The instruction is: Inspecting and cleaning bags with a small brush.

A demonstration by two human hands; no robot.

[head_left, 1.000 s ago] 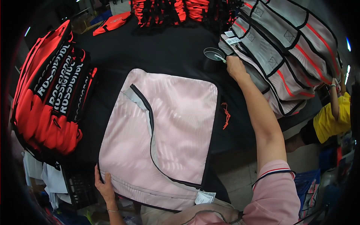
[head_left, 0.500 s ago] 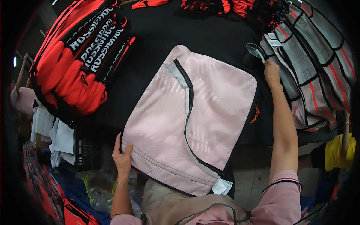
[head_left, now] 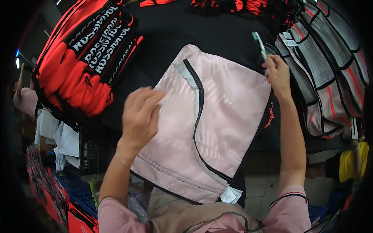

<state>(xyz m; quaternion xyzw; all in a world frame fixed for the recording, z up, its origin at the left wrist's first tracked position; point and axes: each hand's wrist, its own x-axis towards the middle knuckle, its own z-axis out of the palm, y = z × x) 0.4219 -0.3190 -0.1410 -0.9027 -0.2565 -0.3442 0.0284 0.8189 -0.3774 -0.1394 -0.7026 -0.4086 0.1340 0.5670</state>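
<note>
A pale pink fabric piece (head_left: 229,105) with rounded corners and dark edging lies spread before me. A black zipper (head_left: 199,112) with grey tape curves down its middle, and white labels (head_left: 230,195) hang at its lower edge. My right hand (head_left: 278,75) grips a toothbrush (head_left: 263,49) by the handle, bristles up, above the fabric's upper right corner. Over the left side of the fabric is my left hand (head_left: 142,116), slightly blurred, fingers loosely bent, thumb apart, nothing visible in it. A round, cup-like rim (head_left: 269,47) shows partly behind the toothbrush.
Red and black bags (head_left: 83,66) are stacked at the left, grey and pink bags (head_left: 322,66) at the right. A red cord (head_left: 269,116) lies beside the fabric on the black table (head_left: 171,25). A black crate (head_left: 93,151) stands lower left. Other people are at both sides.
My left hand has left the fabric's lower left edge and moved up over it. My right hand has lifted the toothbrush from the cup-like container and come slightly nearer.
</note>
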